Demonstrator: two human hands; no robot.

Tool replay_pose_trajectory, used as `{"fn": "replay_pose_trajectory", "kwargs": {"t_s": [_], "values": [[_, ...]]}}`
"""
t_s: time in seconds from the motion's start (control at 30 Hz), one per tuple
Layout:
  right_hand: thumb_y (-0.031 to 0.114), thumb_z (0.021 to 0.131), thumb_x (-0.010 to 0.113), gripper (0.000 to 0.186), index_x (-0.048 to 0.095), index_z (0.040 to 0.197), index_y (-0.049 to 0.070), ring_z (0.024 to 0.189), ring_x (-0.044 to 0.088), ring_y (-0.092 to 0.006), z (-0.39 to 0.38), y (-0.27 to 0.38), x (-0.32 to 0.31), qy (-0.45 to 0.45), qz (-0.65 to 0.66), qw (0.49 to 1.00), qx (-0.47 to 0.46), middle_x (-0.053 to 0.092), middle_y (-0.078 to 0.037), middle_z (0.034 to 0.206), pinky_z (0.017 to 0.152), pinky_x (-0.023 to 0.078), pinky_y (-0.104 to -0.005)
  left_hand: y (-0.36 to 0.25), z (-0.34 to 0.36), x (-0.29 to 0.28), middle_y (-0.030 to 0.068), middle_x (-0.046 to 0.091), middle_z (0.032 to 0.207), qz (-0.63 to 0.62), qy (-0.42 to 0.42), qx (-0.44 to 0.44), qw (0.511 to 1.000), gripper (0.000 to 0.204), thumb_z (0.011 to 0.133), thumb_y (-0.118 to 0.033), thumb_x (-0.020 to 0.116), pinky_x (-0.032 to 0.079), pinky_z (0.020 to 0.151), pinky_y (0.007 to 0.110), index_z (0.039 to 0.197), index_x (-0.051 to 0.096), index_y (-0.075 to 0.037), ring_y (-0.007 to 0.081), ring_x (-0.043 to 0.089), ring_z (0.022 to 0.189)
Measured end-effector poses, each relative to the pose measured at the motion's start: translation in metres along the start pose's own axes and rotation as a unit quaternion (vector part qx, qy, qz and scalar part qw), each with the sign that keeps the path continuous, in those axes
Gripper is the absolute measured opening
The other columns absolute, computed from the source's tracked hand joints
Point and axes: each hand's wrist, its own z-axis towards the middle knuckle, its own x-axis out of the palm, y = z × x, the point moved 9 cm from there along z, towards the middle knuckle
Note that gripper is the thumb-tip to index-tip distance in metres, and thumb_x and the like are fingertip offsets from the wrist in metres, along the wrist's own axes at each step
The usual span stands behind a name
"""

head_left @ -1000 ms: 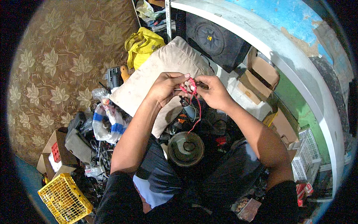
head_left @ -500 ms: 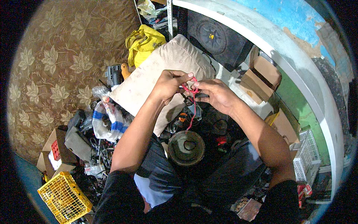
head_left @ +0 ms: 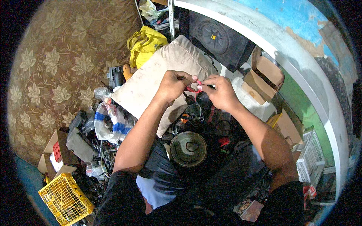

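A thin red cord point(head_left: 191, 89), looped and bunched, stretches between my hands above the pillow's lower right edge. My left hand point(head_left: 174, 86) pinches it between thumb and forefinger, the other fingers curled. Close beside it, my right hand point(head_left: 222, 93) grips the cord with thumb and fingertips, so the hands almost touch. Whether the cord is knotted cannot be made out. Below, between my knees, sits a round dark metal pan point(head_left: 188, 148) with a ring shape at its centre.
A pale pillow point(head_left: 151, 81) lies ahead, beside a yellow bag point(head_left: 145, 43) and a speaker box point(head_left: 217, 39). Cardboard boxes point(head_left: 260, 84) and a white basket point(head_left: 311, 158) stand right. Tangled cables, clear plastic point(head_left: 109, 122) and a yellow crate point(head_left: 66, 199) crowd the left.
My right hand has turned, its fingers curling closer round the cord. The cord's tail, which hung toward the pan, no longer hangs there; a blurred reddish streak shows below my right hand.
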Motion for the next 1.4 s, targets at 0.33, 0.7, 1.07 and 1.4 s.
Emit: {"fn": "replay_pose_trajectory", "kwargs": {"t_s": [0.33,0.7,1.07,1.4], "values": [[0.021,0.098,0.059,0.024,0.069,0.101,-0.001,0.086,0.066,-0.0139,-0.008,-0.029,0.034,0.151,0.373,0.9,0.169,0.069,-0.006,0.091,0.076,0.056,-0.0299,0.007,-0.002,-0.003,0.0084,0.065,0.075,-0.056,0.006,-0.038,0.998,0.021,0.089,-0.017,0.07,0.055,0.069,0.032,0.089,0.07,0.004,0.0171,0.063,0.067],[0.023,0.1,0.055,0.022,0.064,0.105,0.004,0.09,0.065,-0.0175,-0.018,-0.022,0.045,0.209,0.502,0.808,0.226,0.066,-0.007,0.098,0.081,0.055,-0.0361,0.006,-0.006,0.002,0.0066,0.063,0.071,-0.138,0.017,-0.063,0.988,0.024,0.091,-0.023,0.07,0.053,0.063,0.029,0.088,0.068,0.001,0.0157,0.062,0.065],[0.022,0.096,0.063,0.019,0.067,0.107,0.008,0.098,0.062,-0.0128,-0.021,-0.026,0.046,0.109,0.505,0.82,0.246,0.067,-0.002,0.104,0.086,0.049,-0.0318,0.008,-0.002,-0.006,0.0039,0.062,0.069,-0.055,-0.012,-0.047,0.997,0.024,0.089,-0.024,0.072,0.047,0.064,0.028,0.082,0.07,-0.001,0.0134,0.056,0.063],[0.017,0.094,0.064,0.017,0.063,0.109,0.01,0.096,0.063,-0.0144,-0.021,-0.016,0.046,0.099,0.585,0.757,0.273,0.066,-0.003,0.101,0.082,0.05,-0.0331,0.0,-0.005,-0.004,0.0021,0.059,0.067,-0.069,-0.01,-0.02,0.997,0.027,0.088,-0.026,0.073,0.043,0.063,0.028,0.08,0.07,-0.001,0.0119,0.053,0.065]]}}
